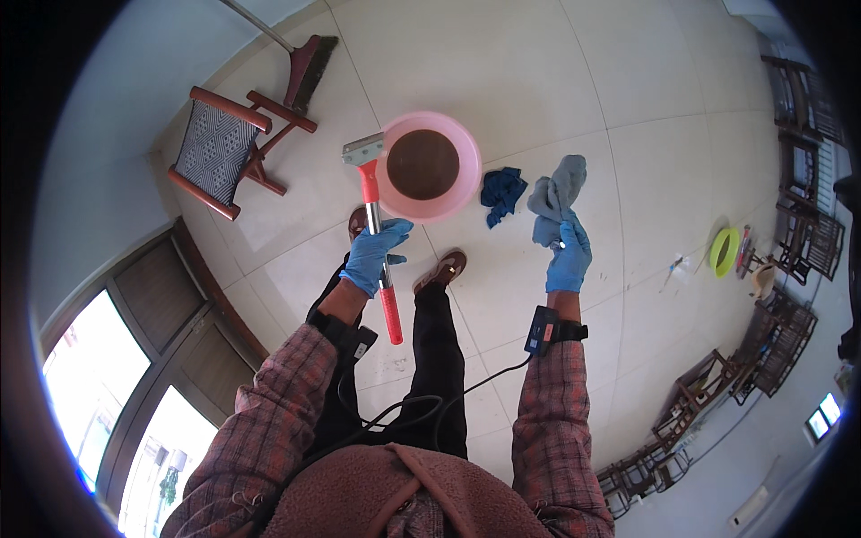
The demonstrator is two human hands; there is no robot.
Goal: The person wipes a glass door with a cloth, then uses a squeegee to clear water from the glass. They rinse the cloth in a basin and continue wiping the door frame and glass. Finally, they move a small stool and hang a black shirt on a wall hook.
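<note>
My left hand (pixel 378 254), in a blue glove, is closed around the metal shaft of a red-handled scraper (pixel 389 306). The scraper's wide metal head (pixel 363 149) points away from me and overlaps the left rim of a pink basin (pixel 469 168) in the view. Dark brown liquid (pixel 422 165) stands in the basin. In my right hand (pixel 570 259), also gloved in blue, a grey cloth (pixel 562 188) is gripped and bunched above the fingers. A crumpled dark blue cloth (pixel 503 195) lies on the floor between the basin and the grey cloth.
A folding stool (pixel 218 151) with a woven seat stands at the left, beside a broom (pixel 309 74). Farther right, a yellow-green basin (pixel 724 252) sits on the tiled floor (pixel 672 181). Dark wooden chairs (pixel 773 339) line the right wall. A black cable (pixel 494 376) hangs between my wrists.
</note>
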